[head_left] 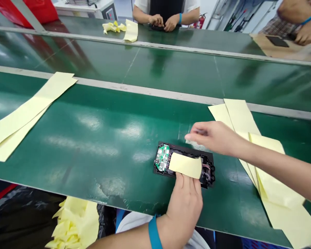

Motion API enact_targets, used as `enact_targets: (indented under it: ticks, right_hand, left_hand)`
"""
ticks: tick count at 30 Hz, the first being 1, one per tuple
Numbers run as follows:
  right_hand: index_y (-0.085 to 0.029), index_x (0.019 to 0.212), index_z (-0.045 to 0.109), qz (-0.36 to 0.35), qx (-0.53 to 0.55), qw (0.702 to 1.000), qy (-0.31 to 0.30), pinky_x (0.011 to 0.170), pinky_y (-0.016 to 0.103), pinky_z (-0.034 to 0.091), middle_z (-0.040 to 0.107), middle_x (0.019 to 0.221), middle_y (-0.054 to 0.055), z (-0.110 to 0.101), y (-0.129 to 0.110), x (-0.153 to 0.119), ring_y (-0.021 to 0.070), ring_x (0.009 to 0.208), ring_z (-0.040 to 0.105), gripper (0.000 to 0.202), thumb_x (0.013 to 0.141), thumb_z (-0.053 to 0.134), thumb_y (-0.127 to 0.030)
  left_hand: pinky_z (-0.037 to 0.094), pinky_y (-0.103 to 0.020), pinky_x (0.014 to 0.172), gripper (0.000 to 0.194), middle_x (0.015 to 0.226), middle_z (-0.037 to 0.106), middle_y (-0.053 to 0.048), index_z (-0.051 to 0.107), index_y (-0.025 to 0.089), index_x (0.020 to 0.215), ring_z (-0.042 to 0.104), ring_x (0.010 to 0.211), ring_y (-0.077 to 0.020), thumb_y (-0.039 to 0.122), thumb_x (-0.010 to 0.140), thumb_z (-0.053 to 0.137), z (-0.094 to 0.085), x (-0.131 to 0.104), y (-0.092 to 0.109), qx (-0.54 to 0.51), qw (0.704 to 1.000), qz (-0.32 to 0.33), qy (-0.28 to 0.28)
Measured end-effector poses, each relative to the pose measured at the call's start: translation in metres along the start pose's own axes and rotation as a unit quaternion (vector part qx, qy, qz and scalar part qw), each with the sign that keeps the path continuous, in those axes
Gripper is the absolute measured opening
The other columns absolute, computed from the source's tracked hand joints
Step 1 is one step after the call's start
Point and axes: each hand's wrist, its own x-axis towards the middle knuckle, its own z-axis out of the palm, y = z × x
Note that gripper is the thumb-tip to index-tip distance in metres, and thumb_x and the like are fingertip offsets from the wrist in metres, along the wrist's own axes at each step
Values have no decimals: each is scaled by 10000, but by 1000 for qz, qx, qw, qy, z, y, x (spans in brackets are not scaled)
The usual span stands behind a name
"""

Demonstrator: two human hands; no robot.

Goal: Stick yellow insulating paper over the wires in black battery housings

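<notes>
A black device casing (207, 160) lies on the green work surface, its inside facing up. At its left end sits a green circuit board (162, 157), and thin wires show at the right end. Over its middle lies a small yellow paper piece (186, 164), slightly curled. My left hand (185, 199), with a teal wristband (154, 233), reaches in from below, its fingertips pressed together against the casing's near edge and the paper. Above the casing's far right corner hovers my right hand (212, 136), closed in a pinch; whatever is between its fingertips is unclear.
Long yellow paper strips (28, 112) lie at left, and more strips (272, 173) lie under and beside my right forearm. Crumpled yellow paper (76, 221) fills a black bag (28, 214) below the edge. Two people work across the conveyor (176, 69).
</notes>
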Motion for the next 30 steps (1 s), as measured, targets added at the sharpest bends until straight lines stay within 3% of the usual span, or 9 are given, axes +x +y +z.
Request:
enact_targets:
  ticks: [2,4,9,12,16,18,21,30]
  right_hand:
    - [-199,561,493,71,98,993,9,483,242,259,460,518,-25,-7,10,-18,84,486,361,467,744,524,-628]
    - [-199,566,518,110,171,979,-24,481,242,261,465,525,-21,-3,15,-39,89,499,368,480,699,556,-658]
    - [-202,658,554,120,240,960,-77,485,236,300,482,555,-26,28,20,-63,105,536,409,434,674,601,-634]
    - [-200,683,583,83,245,965,-40,508,239,352,537,597,-9,34,30,-64,116,561,465,391,735,571,-588]
    - [-225,981,661,-46,92,990,93,562,244,415,633,894,31,47,48,-74,108,613,539,301,855,493,-441]
    - [-237,1109,625,-108,-32,985,129,516,236,402,623,1038,39,58,53,-80,93,604,562,315,898,436,-375]
    - [-237,1149,607,-154,-164,961,159,449,234,372,622,1112,30,72,56,-83,91,592,593,325,924,388,-318]
    - [-204,1103,650,-203,-244,925,210,465,233,411,655,1094,41,74,62,-85,86,551,602,335,936,373,-290]
  left_hand:
    - [441,-399,971,467,1161,576,-203,555,13,1183,530,1095,-266,239,774,565,-1,1,0,-1,1000,2,-5]
    - [429,-407,990,472,1180,561,-212,549,1,1184,513,1119,-269,229,771,562,-2,2,0,3,1000,7,-14]
    - [402,-416,1026,466,1183,563,-208,541,-2,1189,508,1136,-266,187,763,536,-5,2,-2,22,999,14,-29]
    - [415,-413,1013,489,1196,553,-214,521,-15,1208,498,1148,-270,161,752,524,-5,2,-3,30,999,20,-35]
    - [424,-397,1004,492,1206,552,-199,529,-1,1207,492,1155,-271,145,738,512,-5,2,-3,42,998,31,-39]
    - [422,-403,1004,485,1206,556,-191,539,10,1201,497,1152,-272,139,734,503,-5,2,-3,49,997,34,-39]
    - [439,-403,984,492,1220,552,-186,532,17,1217,495,1159,-276,128,741,480,-5,1,-3,53,997,36,-38]
    - [431,-402,995,565,1302,493,-183,460,13,1290,443,1218,-283,127,736,466,-5,0,-4,56,997,41,-43]
